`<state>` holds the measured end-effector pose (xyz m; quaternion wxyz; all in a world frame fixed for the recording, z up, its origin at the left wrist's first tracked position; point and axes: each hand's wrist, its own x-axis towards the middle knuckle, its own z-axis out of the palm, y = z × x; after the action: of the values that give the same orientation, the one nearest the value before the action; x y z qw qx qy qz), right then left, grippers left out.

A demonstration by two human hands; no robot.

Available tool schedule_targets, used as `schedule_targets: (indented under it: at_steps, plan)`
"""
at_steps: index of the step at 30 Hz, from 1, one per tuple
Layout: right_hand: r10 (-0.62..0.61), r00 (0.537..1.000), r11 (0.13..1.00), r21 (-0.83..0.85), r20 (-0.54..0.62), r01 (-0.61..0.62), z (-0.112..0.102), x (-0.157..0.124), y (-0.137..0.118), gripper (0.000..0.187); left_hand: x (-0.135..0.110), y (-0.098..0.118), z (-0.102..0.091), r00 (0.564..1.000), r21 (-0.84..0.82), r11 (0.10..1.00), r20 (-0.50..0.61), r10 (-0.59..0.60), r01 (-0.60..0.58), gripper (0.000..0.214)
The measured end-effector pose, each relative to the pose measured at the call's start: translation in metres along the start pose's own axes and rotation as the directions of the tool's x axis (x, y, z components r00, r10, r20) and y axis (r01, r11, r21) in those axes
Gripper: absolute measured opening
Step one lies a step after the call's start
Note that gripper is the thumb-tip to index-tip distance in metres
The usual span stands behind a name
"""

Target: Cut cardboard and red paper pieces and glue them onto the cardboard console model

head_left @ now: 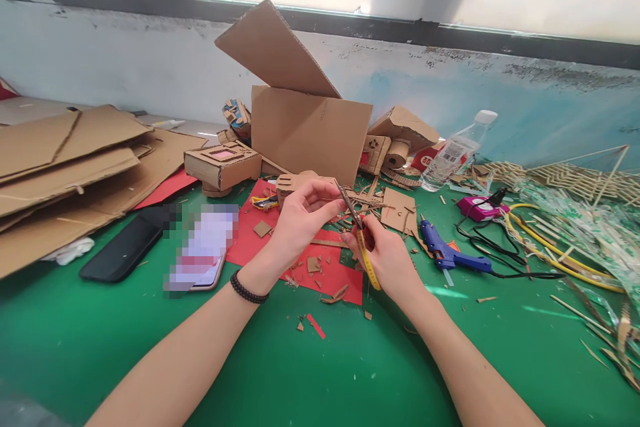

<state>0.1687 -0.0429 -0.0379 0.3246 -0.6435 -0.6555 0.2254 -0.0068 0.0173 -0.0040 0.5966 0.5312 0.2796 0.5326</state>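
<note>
My right hand (pixel 387 253) is wrapped round a yellow-handled tool (pixel 369 261) whose long, dark, narrow end points up and to the left. I cannot tell its exact kind. My left hand (pixel 303 217), with a black beaded bracelet (pixel 249 288) at the wrist, has its thumb and fingers pinched beside the tool's dark tip. Whatever lies between those fingertips is too small to make out. Under both hands is a sheet of red paper (pixel 245 240) strewn with cardboard scraps (pixel 313 265). Behind my left hand lies a yellow utility knife (pixel 265 203).
Cardboard sheets (pixel 65 147) are stacked at left, near a phone (pixel 203 247) and black case (pixel 125 247). A cardboard box (pixel 223 163) and large panel (pixel 310 130) stand behind. Rightward are a blue glue gun (pixel 450 250), cords, a water bottle (pixel 457 153) and thin sticks (pixel 545 180).
</note>
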Motion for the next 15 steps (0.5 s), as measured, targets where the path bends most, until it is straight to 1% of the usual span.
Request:
schedule_targets:
  at_steps: [5,10,15]
  plan:
    - [0.003,0.999,0.995,-0.097,-0.052,-0.008,0.0013,0.0003,0.0002,0.041,-0.0009,-0.0006,-0.0002,1.0,-0.007,1.0,-0.004,0.004,-0.004,0.031]
    - [-0.011,0.994,0.976,-0.219,-0.113,-0.014,0.0026,0.0009,-0.0015,0.05,-0.0005,0.0001,-0.0013,0.999,0.022,0.999,-0.038,0.025,-0.024,0.032]
    - [-0.04,0.99,0.96,-0.278,-0.138,0.001,0.004,0.0,0.0004,0.05,0.0006,0.0019,-0.002,0.997,0.053,0.997,-0.052,0.062,-0.059,0.032]
